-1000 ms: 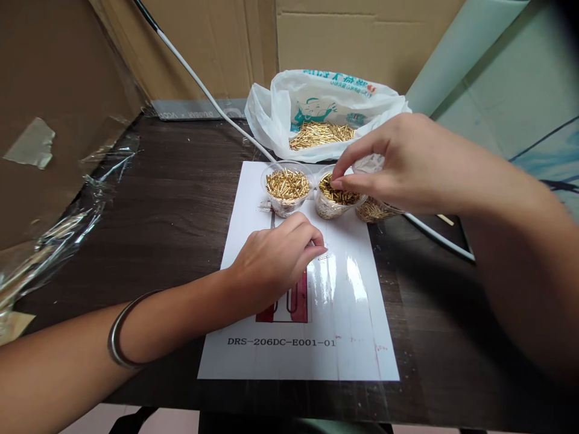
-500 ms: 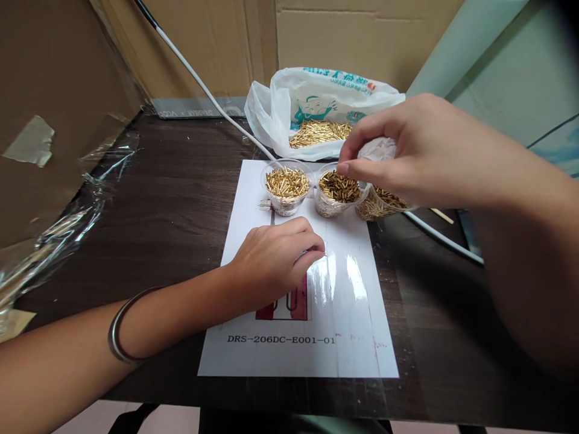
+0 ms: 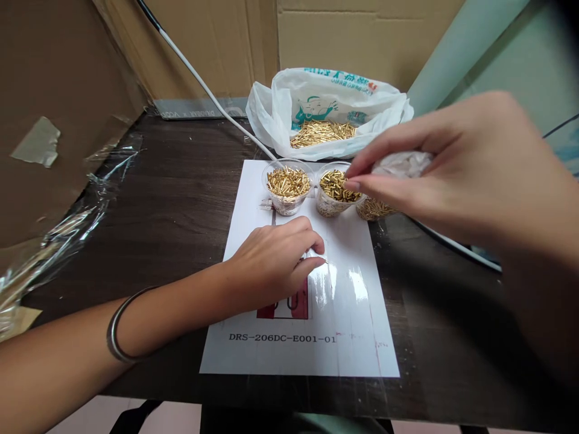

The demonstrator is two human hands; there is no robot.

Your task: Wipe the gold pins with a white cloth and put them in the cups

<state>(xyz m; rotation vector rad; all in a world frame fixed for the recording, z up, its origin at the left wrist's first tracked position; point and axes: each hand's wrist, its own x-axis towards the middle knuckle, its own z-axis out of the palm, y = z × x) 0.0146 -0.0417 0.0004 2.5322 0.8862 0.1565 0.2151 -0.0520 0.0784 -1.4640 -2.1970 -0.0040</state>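
Observation:
My left hand [image 3: 284, 256] rests over the printed sheet [image 3: 362, 337], fingers curled, with a sliver of a thin metal pin [image 3: 326, 261] showing at the thumb tip. Thumb and forefinger stand slightly apart there. At the right rim of the middle clear cup [image 3: 332, 206], full of short brass-coloured tubes [image 3: 335, 185], my right hand [image 3: 452, 157] is closed in a pinch. Whatever lies between its fingertips is too small to make out. A crumpled white thing [image 3: 404, 163] shows inside the curl of this hand; whether it is held, I cannot tell.
Left of the middle cup is a clear cup [image 3: 287, 205] of gold pins; a third cup [image 3: 374, 209] is partly hidden behind my right hand. Behind them lies a white plastic bag [image 3: 271, 120] with gold pins [image 3: 323, 132]. A white cable [image 3: 199, 78] crosses the dark table [image 3: 181, 199].
My right hand has shifted right and slightly toward me, its fingertips now at the middle cup's right rim. My left thumb has dropped a little away from the forefinger.

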